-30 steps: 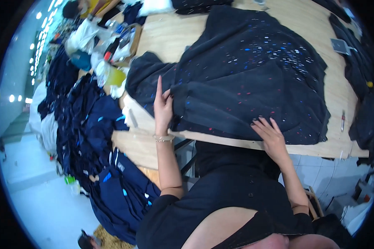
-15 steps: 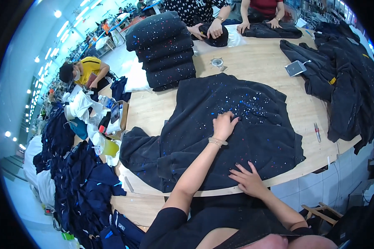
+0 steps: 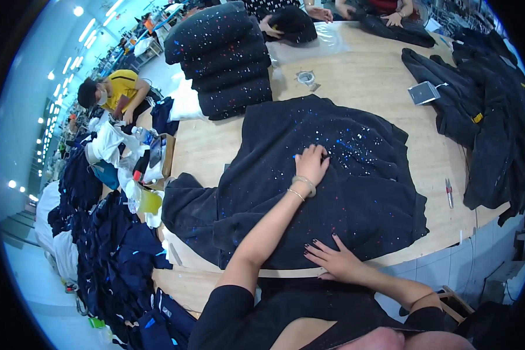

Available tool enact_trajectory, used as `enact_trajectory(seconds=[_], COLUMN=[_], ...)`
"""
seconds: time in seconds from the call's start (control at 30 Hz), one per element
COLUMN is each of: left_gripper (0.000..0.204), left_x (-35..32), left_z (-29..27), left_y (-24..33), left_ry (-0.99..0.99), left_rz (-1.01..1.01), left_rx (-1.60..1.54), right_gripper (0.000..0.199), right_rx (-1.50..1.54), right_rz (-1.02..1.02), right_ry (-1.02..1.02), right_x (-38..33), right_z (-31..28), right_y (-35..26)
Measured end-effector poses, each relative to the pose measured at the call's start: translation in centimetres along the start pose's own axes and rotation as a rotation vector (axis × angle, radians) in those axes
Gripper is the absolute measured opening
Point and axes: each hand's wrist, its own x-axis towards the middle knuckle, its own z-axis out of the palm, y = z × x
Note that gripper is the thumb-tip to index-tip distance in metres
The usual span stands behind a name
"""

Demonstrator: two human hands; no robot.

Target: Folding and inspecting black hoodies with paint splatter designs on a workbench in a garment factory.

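Note:
A black sweatshirt (image 3: 268, 181) speckled with white, blue and red paint-like dots lies spread on the wooden table in front of me. One sleeve is bent out to the left. My left hand (image 3: 312, 165), with bangles at the wrist, rests on the middle of the cloth beside the densest dots, its fingers slightly bent and apart, gripping nothing. Nearer the table's front edge, my right hand (image 3: 337, 261) lies flat on the lower part of the sweatshirt with fingers spread.
A tall stack of folded speckled garments (image 3: 224, 64) stands at the back left. Tape roll (image 3: 305, 78), snips (image 3: 448, 193) and dark garments with a tag (image 3: 423, 92) lie around the table. Left are a yellow-green drink cup (image 3: 150, 202) and piled navy clothes (image 3: 111, 251). Co-workers handle garments opposite.
My right hand has slid left along the sweatshirt's lower part. My left hand has shifted slightly on the cloth. Across the table, a co-worker's hand has come off the folded garment.

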Motion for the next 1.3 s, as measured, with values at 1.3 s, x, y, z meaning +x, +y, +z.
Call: enact_trajectory(seconds=[1.3], left_gripper=[0.06], left_x=[-3.9], left_z=[-5.1], left_y=[9.2], left_ry=[-0.163], left_rz=[-0.03], left_rx=[0.234], right_gripper=[0.035], right_rx=[0.787], right_rz=[1.462], right_ry=[0.979], right_x=[-12.2], right_z=[-5.6], right_y=[12.1])
